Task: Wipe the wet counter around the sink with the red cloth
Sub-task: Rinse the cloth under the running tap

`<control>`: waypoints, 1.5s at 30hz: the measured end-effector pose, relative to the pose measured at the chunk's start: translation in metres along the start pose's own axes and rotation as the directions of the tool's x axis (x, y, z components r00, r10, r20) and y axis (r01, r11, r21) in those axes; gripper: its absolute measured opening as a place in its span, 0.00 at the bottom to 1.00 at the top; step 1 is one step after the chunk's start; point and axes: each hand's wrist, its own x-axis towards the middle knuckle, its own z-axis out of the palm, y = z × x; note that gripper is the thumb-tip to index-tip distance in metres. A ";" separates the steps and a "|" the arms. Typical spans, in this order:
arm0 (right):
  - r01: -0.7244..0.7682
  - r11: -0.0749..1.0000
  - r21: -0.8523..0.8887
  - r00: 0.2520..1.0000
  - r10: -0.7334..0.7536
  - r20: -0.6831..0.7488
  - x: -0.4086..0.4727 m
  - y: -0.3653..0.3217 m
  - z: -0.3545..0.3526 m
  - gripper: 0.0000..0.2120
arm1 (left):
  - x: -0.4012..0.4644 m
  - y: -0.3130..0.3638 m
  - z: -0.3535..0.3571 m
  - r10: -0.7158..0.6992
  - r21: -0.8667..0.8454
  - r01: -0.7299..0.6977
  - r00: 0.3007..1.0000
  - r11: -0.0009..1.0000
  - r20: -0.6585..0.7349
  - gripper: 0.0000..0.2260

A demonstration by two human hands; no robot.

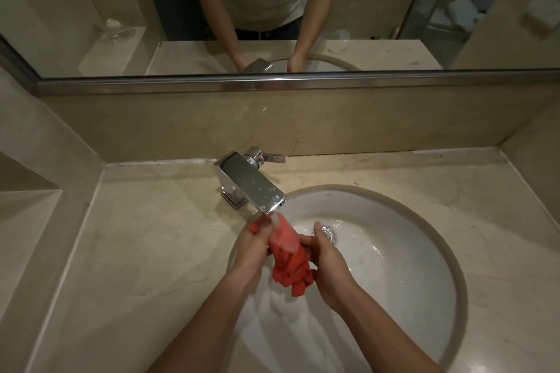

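the pale stone surface (136, 251) around the sink (409, 251) risks getting wetter rather than dry if the red cloth (291, 263), bunched under the running faucet (251, 185) and gripped between the left hand (253, 248) and right hand (325, 260), leaves the basin unwrung and dripping.

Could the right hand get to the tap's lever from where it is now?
Probably yes. Nothing stands between the right hand and the lever behind the faucet, but that hand grips the red cloth and would have to let go.

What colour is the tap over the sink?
Shiny silver chrome, speckled with white water spots; the tap shows best in the head view.
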 end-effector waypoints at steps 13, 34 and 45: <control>0.243 0.970 0.003 0.970 -0.243 -0.025 0.017 -0.003 0.008 0.12 | 0.010 -0.003 -0.005 -0.004 0.180 0.008 1.000 0.984 -0.024 0.13; 0.058 0.963 0.264 0.995 -0.078 0.064 0.027 -0.008 0.024 0.09 | -0.027 0.004 -0.026 0.131 0.005 -0.131 0.987 0.991 -0.088 0.10; -0.131 0.963 0.236 0.983 0.095 0.157 0.041 -0.013 0.020 0.26 | -0.026 0.006 -0.030 0.324 0.486 -0.244 0.942 0.839 -0.086 0.15</control>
